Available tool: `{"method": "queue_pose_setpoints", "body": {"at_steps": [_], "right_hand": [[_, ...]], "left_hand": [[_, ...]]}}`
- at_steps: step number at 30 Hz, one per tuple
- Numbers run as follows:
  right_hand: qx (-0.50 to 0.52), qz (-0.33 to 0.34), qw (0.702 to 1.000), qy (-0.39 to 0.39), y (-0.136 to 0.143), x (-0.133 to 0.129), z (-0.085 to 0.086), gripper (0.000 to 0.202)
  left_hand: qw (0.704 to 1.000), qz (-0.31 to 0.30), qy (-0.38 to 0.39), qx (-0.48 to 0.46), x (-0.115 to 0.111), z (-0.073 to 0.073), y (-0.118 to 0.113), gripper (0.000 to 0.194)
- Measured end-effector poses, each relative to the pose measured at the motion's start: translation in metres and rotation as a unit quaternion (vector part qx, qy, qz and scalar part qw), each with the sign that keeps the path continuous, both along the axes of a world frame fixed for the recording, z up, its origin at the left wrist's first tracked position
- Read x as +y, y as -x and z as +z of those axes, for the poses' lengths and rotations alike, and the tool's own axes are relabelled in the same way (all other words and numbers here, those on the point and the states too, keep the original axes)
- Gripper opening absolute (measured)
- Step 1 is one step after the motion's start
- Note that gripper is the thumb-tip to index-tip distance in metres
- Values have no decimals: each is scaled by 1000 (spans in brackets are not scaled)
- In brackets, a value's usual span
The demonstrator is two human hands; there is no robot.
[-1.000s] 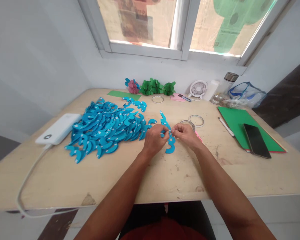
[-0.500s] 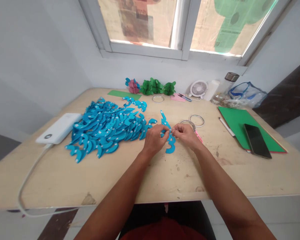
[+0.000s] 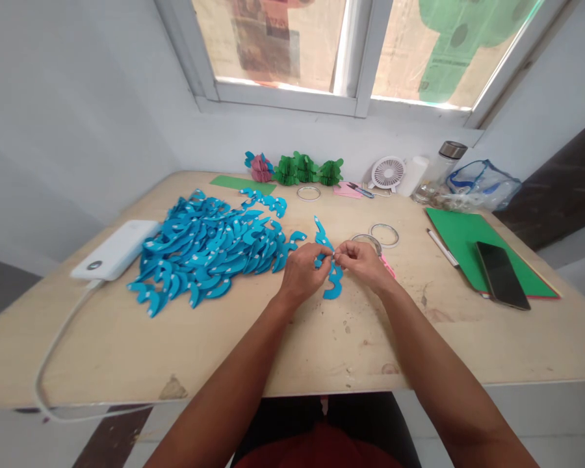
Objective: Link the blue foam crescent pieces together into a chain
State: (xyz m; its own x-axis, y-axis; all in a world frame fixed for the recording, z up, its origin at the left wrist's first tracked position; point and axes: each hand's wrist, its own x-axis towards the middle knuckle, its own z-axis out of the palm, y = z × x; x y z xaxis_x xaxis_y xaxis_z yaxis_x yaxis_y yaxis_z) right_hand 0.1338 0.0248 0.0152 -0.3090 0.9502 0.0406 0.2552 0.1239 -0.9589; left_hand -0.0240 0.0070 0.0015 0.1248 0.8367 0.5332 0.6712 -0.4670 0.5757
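Observation:
My left hand (image 3: 303, 272) and my right hand (image 3: 363, 263) meet fingertip to fingertip over blue curved paper cutouts (image 3: 332, 286) in the middle of the table. Each hand is closed in a pinch; whatever sits between the fingertips is too small to make out. The cutouts below stick out above and below the fingers, partly hidden by them. To the left of my left hand spreads a large heap of similar blue paper cutouts (image 3: 214, 244), many bearing small white squares. Rolls of narrow tape (image 3: 384, 234) lie just beyond my right hand.
A white power bank (image 3: 117, 249) with a cable lies at left. Green and pink paper figures (image 3: 305, 169), a small fan (image 3: 388, 173) and a bottle (image 3: 441, 170) stand along the wall. At right are green sheets (image 3: 461, 240), a pen (image 3: 442, 247) and a phone (image 3: 501, 274).
Almost nothing differs. The fingertips of both hands have shifted very slightly and stay pinched together over the blue cutouts.

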Motion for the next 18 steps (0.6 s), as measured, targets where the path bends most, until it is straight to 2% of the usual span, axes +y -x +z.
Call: {"method": "queue_pose_setpoints", "body": {"at_steps": [9, 18], "right_hand": [[23, 6, 999, 24, 0, -2, 4, 11], [53, 19, 998, 41, 1, -4, 11, 11]], "left_hand": [[998, -14, 37, -55, 0, 3, 0, 15], [975, -30, 115, -186, 2, 11, 2, 13]]}}
